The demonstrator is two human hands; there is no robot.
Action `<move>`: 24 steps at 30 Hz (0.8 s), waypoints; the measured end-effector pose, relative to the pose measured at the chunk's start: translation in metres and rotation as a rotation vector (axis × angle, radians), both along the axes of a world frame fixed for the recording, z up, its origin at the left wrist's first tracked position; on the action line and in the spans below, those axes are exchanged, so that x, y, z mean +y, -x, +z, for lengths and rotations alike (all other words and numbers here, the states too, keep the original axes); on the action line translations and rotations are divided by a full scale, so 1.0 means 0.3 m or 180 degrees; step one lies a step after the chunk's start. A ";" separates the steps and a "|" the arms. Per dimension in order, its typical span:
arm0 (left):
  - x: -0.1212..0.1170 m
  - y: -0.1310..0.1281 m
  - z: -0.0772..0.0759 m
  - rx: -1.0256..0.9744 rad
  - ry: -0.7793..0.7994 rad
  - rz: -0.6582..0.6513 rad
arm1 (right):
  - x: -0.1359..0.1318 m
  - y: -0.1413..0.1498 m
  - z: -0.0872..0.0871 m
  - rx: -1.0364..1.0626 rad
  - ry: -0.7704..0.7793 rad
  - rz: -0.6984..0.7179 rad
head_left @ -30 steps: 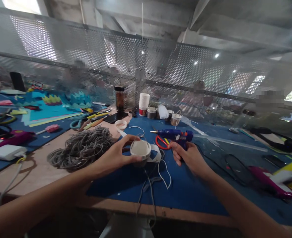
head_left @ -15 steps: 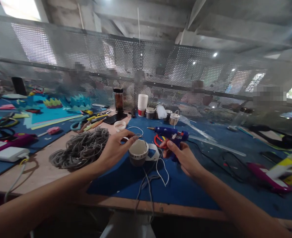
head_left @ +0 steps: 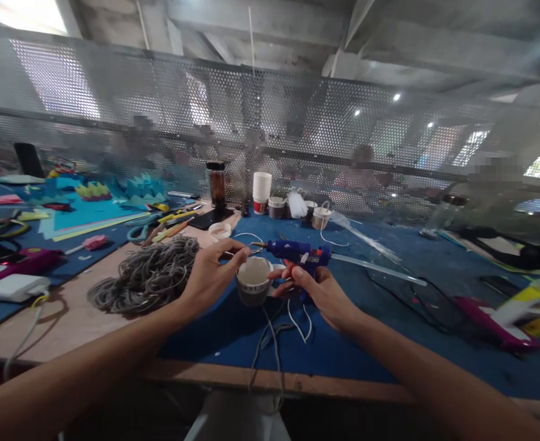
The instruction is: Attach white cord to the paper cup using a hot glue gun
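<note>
My right hand [head_left: 322, 291] grips a blue hot glue gun [head_left: 291, 249] by its handle, with a clear glue stick [head_left: 380, 269] jutting from the back. Its nozzle points left, close to the fingertips of my left hand [head_left: 212, 272]. Those fingers pinch a thin white cord [head_left: 248, 235] above the rim of a paper cup [head_left: 253, 295]. Grey cord covers the lower part of the cup. Loose grey cord [head_left: 277, 346] trails from it over the table's front edge. A pile of grey cord [head_left: 148, 278] lies left of my left hand.
Behind the cup stand a stack of paper cups [head_left: 261, 193], a dark jar [head_left: 217, 187] and several cord-wrapped cups [head_left: 321, 217]. A phone [head_left: 212, 218], pliers and coloured paper [head_left: 90, 211] lie at left. At right is a purple glue gun [head_left: 497, 324].
My right hand has moved the glue gun left, bringing its nozzle to my left fingertips and over the cup. My left hand has stayed nearly in place.
</note>
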State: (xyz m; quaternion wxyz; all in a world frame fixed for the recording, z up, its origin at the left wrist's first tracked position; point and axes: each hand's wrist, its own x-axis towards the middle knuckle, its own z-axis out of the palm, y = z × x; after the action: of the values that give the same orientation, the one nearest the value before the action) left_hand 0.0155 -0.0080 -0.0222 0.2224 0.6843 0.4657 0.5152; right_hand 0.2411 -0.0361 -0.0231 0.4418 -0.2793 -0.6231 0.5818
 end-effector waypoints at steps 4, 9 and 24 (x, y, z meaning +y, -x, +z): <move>0.004 0.000 0.009 -0.0286 0.0146 -0.0089 | 0.000 -0.004 -0.001 0.0035 0.0005 0.0013; 0.021 0.014 0.020 -0.0568 0.0240 -0.0208 | 0.000 -0.003 -0.001 0.0082 0.0013 0.0040; 0.056 0.056 0.089 -0.1167 0.0772 -0.0382 | 0.000 -0.015 0.012 0.0131 -0.0139 -0.0210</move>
State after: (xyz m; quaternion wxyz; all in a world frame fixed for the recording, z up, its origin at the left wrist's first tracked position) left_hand -0.0013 0.0090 0.0046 0.4142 0.5739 0.4345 0.5570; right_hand 0.2455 -0.0360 -0.0195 0.4796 -0.2780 -0.6168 0.5588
